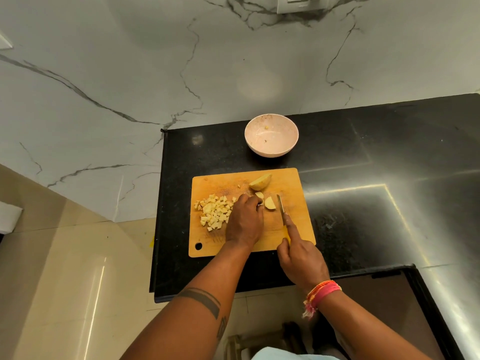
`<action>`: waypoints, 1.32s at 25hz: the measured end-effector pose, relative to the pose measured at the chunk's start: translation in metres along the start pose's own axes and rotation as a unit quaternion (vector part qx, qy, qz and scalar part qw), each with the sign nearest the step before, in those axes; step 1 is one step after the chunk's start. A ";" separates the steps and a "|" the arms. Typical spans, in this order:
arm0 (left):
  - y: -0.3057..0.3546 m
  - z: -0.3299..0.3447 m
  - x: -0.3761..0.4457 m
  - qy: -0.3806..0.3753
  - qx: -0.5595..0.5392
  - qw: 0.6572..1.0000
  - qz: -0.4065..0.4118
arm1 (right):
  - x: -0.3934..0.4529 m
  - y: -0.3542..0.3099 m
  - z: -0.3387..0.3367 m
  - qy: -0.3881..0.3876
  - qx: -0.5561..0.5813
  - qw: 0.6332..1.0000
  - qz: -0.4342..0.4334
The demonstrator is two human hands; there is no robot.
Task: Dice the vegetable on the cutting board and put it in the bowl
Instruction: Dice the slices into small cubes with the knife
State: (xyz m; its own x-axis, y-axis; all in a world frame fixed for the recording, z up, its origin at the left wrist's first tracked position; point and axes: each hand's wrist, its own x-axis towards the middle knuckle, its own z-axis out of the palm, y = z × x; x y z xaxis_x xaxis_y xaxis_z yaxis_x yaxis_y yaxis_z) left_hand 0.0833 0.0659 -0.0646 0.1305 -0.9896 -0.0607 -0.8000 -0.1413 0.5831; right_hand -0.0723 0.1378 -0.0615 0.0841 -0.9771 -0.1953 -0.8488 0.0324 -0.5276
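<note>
A: What sits closest to the lens?

B: Pale cloth (283,354) at the bottom edge, then two bare forearms. The left one has a dark band tattoo (201,300); the right wrist wears pink and orange threads (320,294).

A: Go left to right, then.

B: Far left is beige floor (65,268) below a veined marble wall (130,74). Next comes the black worktop (363,152), with a board (293,183) lying on it near the front edge.

A: And on the board?

B: At its left, a heap of dice (215,211), pale yellow, loose and touching one another. Just right of the heap is the left hand (244,222), knuckles up, fingers (253,202) curled down onto a wedge (269,203) and pinning it to the wood. A small slice (259,195) lies just behind the fingertips. A larger chunk (260,182) rests further back, apart from the hand.

A: The knife?

B: The knife (281,207) is just right of the wedge, blade pointing away from the person, tip near the wedge. Whether the edge touches the wood I cannot tell. The right hand (301,258) is clenched around the handle, forefinger stretched along the blade's spine.

A: Where is the bowl?

B: The bowl (271,135) stands on the worktop behind the board, apart from it, pinkish, with only a few specks inside. Right of everything the worktop shines with reflected light, and a white socket plate (301,3) sits high on the wall.
</note>
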 end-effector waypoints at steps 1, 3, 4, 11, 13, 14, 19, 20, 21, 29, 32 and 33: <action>0.008 0.004 0.004 -0.017 0.004 1.000 -0.001 | 0.000 0.004 -0.002 0.006 0.001 1.000 0.006; 0.019 0.012 0.010 -0.055 0.033 0.998 -0.007 | 0.001 0.009 -0.006 0.011 -0.003 1.000 0.011; 0.021 0.015 0.012 -0.068 0.054 0.996 -0.011 | 0.001 0.009 -0.007 0.010 -0.005 1.000 0.010; 0.029 0.020 0.017 -0.060 0.054 0.996 -0.036 | -0.002 0.017 -0.008 0.000 0.012 1.000 0.018; 0.024 0.017 0.015 -0.051 0.034 0.997 -0.037 | -0.003 0.018 -0.007 -0.003 0.018 1.000 0.019; 0.021 0.014 0.013 -0.044 0.026 0.998 -0.037 | -0.003 0.016 -0.006 -0.005 0.023 1.000 0.018; 0.004 0.002 0.003 -0.024 -0.106 0.979 -0.174 | -0.007 0.003 0.001 -0.022 0.029 0.999 -0.010; -0.001 0.000 0.002 -0.021 -0.128 0.971 -0.199 | -0.008 0.000 0.003 -0.029 0.027 0.999 -0.017; -0.004 -0.001 0.000 -0.018 -0.134 0.969 -0.206 | -0.010 -0.002 0.006 -0.035 0.026 0.999 -0.021; -0.017 -0.010 -0.017 -0.046 0.051 0.996 -0.054 | -0.016 -0.012 0.018 -0.055 0.024 0.998 -0.026; -0.020 -0.007 -0.021 -0.073 0.079 0.994 0.011 | -0.014 -0.010 0.019 -0.058 0.032 0.998 -0.016; -0.019 -0.007 -0.020 -0.068 0.080 0.994 0.006 | -0.014 -0.010 0.020 -0.060 0.033 0.997 -0.017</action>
State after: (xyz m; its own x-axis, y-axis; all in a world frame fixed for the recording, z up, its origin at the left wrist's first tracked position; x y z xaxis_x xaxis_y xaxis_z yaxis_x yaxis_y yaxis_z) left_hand 0.0997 0.0885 -0.0689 0.0486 -0.9841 -0.1707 -0.8854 -0.1216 0.4486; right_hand -0.0544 0.1553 -0.0699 0.1786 -0.9456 -0.2718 -0.8088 0.0162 -0.5879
